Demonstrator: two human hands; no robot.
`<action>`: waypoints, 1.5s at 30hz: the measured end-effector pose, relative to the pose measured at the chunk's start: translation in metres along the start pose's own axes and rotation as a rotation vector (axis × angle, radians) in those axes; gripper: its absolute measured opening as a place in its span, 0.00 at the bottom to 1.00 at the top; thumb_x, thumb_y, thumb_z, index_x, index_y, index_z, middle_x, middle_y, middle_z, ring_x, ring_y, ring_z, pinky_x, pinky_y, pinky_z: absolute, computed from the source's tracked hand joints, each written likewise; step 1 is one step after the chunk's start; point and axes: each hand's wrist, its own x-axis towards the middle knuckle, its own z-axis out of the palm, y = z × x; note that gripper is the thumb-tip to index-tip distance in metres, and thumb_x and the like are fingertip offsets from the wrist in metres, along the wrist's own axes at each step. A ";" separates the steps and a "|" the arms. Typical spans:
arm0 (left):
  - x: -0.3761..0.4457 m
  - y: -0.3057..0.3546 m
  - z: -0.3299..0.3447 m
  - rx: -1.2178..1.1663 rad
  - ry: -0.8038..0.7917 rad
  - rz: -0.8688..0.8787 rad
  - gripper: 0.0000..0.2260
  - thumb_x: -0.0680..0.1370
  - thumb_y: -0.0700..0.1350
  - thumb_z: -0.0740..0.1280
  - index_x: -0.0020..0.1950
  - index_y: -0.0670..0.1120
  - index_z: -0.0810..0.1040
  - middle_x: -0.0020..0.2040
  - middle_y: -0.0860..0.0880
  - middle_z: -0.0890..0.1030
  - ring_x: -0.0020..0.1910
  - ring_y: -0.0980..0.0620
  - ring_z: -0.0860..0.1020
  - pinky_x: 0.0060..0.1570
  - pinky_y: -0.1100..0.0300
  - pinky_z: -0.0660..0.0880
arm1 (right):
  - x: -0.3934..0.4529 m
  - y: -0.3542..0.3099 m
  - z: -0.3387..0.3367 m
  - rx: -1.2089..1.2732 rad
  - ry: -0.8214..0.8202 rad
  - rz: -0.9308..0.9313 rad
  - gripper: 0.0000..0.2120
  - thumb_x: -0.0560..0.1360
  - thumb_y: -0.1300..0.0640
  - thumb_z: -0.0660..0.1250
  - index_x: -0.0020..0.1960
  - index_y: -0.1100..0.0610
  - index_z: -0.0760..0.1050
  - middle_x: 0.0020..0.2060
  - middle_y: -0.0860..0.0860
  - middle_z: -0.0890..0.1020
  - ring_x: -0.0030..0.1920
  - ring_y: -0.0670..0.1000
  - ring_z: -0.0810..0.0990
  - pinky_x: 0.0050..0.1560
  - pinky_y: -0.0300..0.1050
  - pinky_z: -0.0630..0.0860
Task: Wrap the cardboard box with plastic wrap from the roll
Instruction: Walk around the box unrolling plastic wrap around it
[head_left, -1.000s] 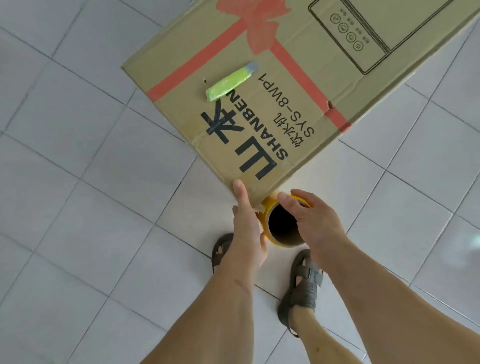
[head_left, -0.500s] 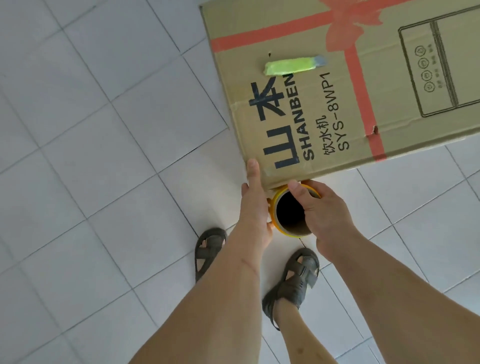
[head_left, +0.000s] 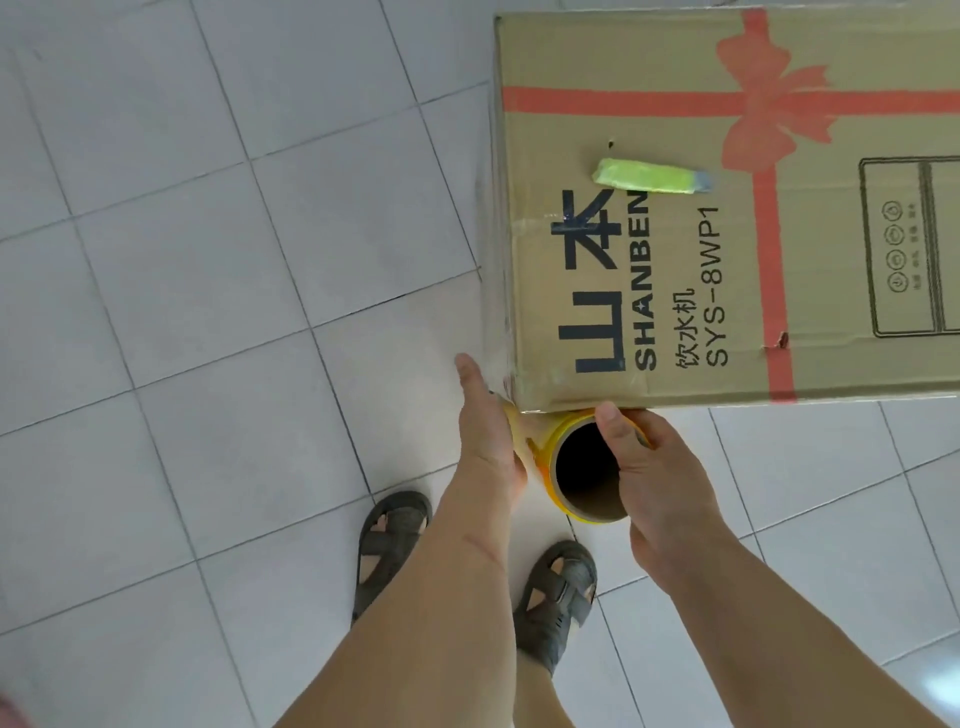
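Observation:
A tall cardboard box (head_left: 727, 270) with a printed red ribbon and black lettering stands on the tiled floor. Clear plastic wrap (head_left: 496, 291) stretches down the box's left side to its near corner. The yellow-rimmed roll (head_left: 587, 467) stands upright at that corner, its hollow core facing me. My right hand (head_left: 649, 467) grips the roll's top rim, thumb on the far edge. My left hand (head_left: 485, 421) lies with straight fingers against the roll's left side and the film.
A green utility knife (head_left: 649, 179) lies on top of the box. My two sandalled feet (head_left: 395, 540) stand on the grey floor tiles (head_left: 208, 312) just below the roll.
I have moved around the box's corner, so the box now looks squarer and sits further right. Both hands carried the roll along, and film now shows down the left side.

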 end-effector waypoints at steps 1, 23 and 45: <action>0.010 -0.002 -0.001 0.042 -0.013 -0.038 0.34 0.87 0.69 0.46 0.81 0.50 0.75 0.64 0.53 0.87 0.70 0.44 0.83 0.69 0.50 0.80 | 0.001 0.001 0.000 0.001 -0.004 -0.004 0.09 0.76 0.43 0.68 0.52 0.45 0.79 0.50 0.45 0.83 0.53 0.48 0.79 0.48 0.44 0.73; 0.077 -0.009 -0.013 0.024 -0.062 -0.076 0.26 0.91 0.62 0.49 0.72 0.50 0.81 0.48 0.49 0.92 0.44 0.52 0.90 0.40 0.57 0.87 | 0.007 0.009 -0.001 0.039 -0.017 -0.082 0.28 0.57 0.30 0.69 0.54 0.39 0.80 0.48 0.39 0.84 0.54 0.46 0.80 0.53 0.47 0.77; -0.029 -0.013 0.041 0.753 -0.049 -0.036 0.38 0.73 0.78 0.64 0.79 0.60 0.73 0.72 0.51 0.83 0.73 0.47 0.79 0.78 0.41 0.72 | -0.012 0.019 -0.038 0.218 -0.103 0.109 0.18 0.80 0.38 0.58 0.68 0.40 0.71 0.57 0.44 0.77 0.58 0.49 0.74 0.54 0.45 0.68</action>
